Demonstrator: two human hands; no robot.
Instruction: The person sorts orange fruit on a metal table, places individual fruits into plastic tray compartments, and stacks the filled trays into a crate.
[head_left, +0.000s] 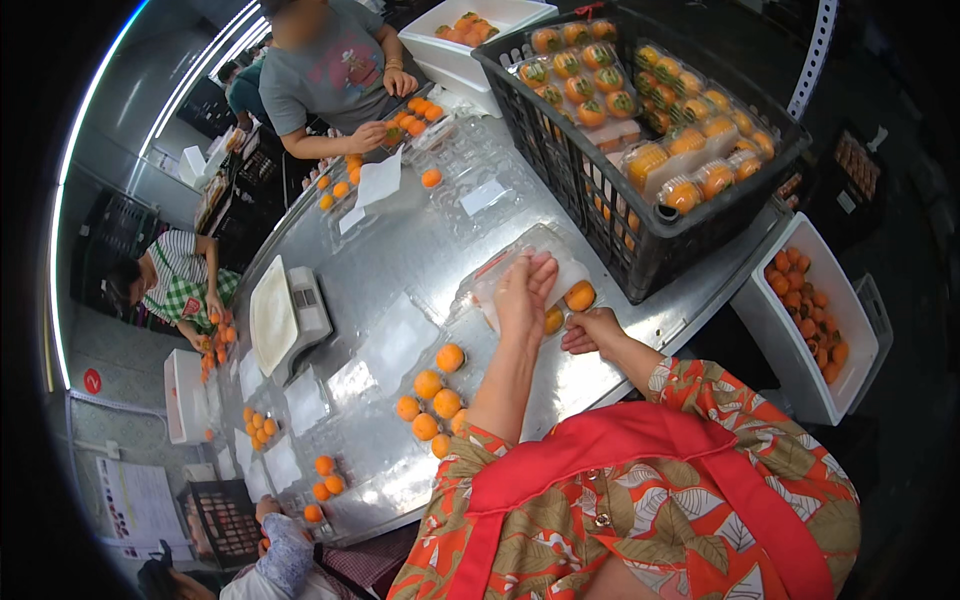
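A clear plastic clamshell tray (487, 277) lies on the steel table (570, 382) in front of me, with a white sheet in it. Two persimmons, one at its right corner (580, 296) and one just below (553, 320), sit at its near end. My left hand (525, 289) is over the tray, palm turned up with the fingers slightly curled; nothing shows in it. My right hand (594, 331) is at the tray's near right corner beside the persimmons, fingers bent; whether it grips the tray edge is unclear. Several loose persimmons (447, 403) lie left of my left forearm.
A black crate (652, 262) of packed persimmons stands at the back right. A white bin (851, 330) of persimmons is right of the table. Left are a weighing scale (311, 304) and lined trays (397, 341). Co-workers stand along the table's far and left sides; one co-worker's sleeve (281, 544) is at lower left.
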